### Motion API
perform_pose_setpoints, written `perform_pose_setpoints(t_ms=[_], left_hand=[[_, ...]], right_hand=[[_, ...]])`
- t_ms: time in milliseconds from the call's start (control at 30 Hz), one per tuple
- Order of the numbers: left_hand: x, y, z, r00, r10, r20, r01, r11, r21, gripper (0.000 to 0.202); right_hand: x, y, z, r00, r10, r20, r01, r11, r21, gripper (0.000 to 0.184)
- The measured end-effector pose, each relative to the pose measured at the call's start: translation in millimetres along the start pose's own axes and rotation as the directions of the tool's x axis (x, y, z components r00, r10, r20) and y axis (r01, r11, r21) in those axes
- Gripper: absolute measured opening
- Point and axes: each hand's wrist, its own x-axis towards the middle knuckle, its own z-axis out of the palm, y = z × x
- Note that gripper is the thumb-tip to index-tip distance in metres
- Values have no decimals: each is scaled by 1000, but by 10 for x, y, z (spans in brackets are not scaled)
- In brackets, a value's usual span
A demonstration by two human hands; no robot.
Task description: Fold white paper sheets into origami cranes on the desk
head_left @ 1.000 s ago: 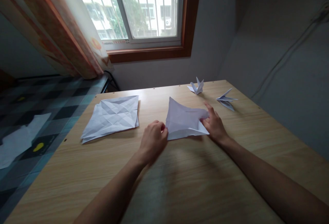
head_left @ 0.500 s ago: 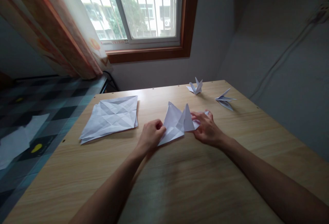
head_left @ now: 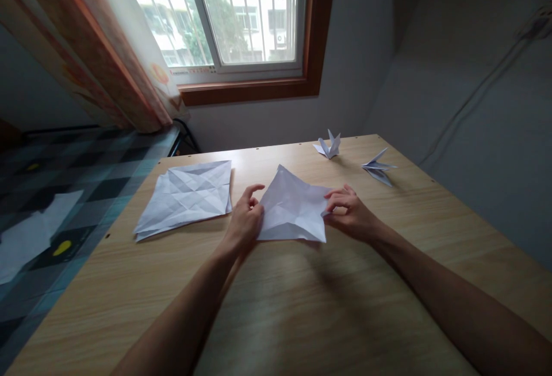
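A creased white paper sheet (head_left: pixel 293 209) is held just above the wooden table (head_left: pixel 302 307), spread out between my hands. My left hand (head_left: pixel 245 218) pinches its left corner, with the index finger raised. Over at the sheet's right corner, my right hand (head_left: pixel 350 214) grips the paper with bent fingers. A stack of creased white sheets (head_left: pixel 185 196) lies flat to the left of my left hand.
Two folded paper figures stand at the table's far side, one (head_left: pixel 328 147) near the back edge and one (head_left: pixel 379 168) towards the right edge. A window and curtain are behind the table. Left of the table is a chequered surface with a white sheet (head_left: pixel 30 238).
Half a second ago the sheet was partly folded with a flap standing up. It is now spread open between both hands, and my left hand has shifted slightly left.
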Motion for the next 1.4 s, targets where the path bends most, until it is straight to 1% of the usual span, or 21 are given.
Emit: perform_pose_setpoints(t_ms=[100,167,200,267,333,367,467,567,600,667,767,867,933,967,1033,1067,1133,1200,1267,1333,1400], left_hand=[[11,4,-14,999,-39,-11,39,999,-20,51],[19,28,-24,999,-43,-1,43,999,-1,48],[22,41,-28,999,-39,20,38,999,14,45],[20,58,-28,996,-8,91,7,1000,20,35],[3,57,-14,982,67,179,-60,997,-47,29],[-10,51,-4,970,122,212,-100,989,-110,32],[-65,47,30,913,308,269,-238,935,-264,55],[-120,93,57,854,432,289,-365,895,-257,58],[-135,115,67,854,444,270,-391,891,-231,54],[-156,151,96,886,424,190,-385,899,-207,44],[-163,159,152,958,277,69,-244,921,-303,36],[-148,128,187,998,54,32,-37,924,-380,34],[-138,110,180,997,-77,7,75,957,-280,31],[-137,106,170,994,-108,-20,103,979,-175,32],[-148,112,143,994,-75,-74,83,989,119,42],[-159,122,131,997,-26,-74,46,960,275,49],[-193,151,118,999,42,-3,-34,854,519,57],[-228,185,122,996,39,82,-82,773,629,53],[-252,211,134,992,24,126,-101,750,654,45],[-260,219,145,990,25,136,-107,758,644,38],[-254,207,149,990,28,141,-111,770,628,31]], right_hand=[[5,23,-16,990,14,-138,-3,997,82,16],[5,51,-8,971,68,-229,-18,977,213,19],[7,65,3,960,120,-253,-38,951,308,21],[16,83,34,937,245,-249,-85,851,519,26],[37,78,60,905,350,-242,-100,728,678,32],[50,66,67,888,387,-249,-91,678,729,34],[83,10,72,841,474,-262,-67,571,818,39],[90,-57,73,821,541,-183,-112,467,877,42],[88,-80,76,819,554,-149,-130,432,892,44],[81,-123,86,822,563,-85,-162,376,912,47],[73,-162,105,822,568,-46,-208,373,904,47],[63,-134,130,795,604,-56,-289,458,840,45],[52,-79,145,777,626,-68,-373,545,751,44],[45,-46,150,774,627,-90,-411,605,682,42],[28,14,146,782,604,-150,-477,736,481,39],[19,34,138,791,583,-186,-500,790,354,39],[2,40,115,818,512,-261,-507,857,93,45],[-10,-12,97,873,366,-322,-427,893,-141,52],[-7,-112,108,936,148,-319,-258,906,-337,54],[13,-231,159,980,-54,-191,-44,878,-476,56],[44,-329,247,983,-169,67,179,839,-514,63]])
